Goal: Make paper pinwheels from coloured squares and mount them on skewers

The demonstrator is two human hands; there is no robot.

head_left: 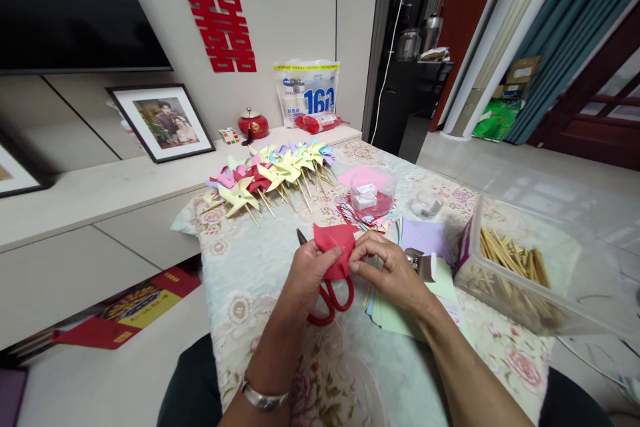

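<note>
A piece of red paper (pixel 334 240) is held up over the middle of the table. My left hand (pixel 313 270) grips it from the left, thumb laid across its face. At its right edge my right hand (pixel 385 267) is closed, thumb and forefinger pinched together against the paper. Below, scissors with red handles (pixel 343 295) lie on the cloth, their dark tip showing past my left hand. Sheets of coloured paper (pixel 425 238) lie beyond and under my right wrist, with a small open box (pixel 423 263) of shiny bits on top.
Several paper pinwheels on sticks (pixel 280 177) lie at the table's back left. A clear round tub (pixel 373 192) stands on patterned paper scraps. To the right, a plastic bin (pixel 500 303) holds wooden sticks (pixel 520 257). A low cabinet (pixel 150 193) runs along the left.
</note>
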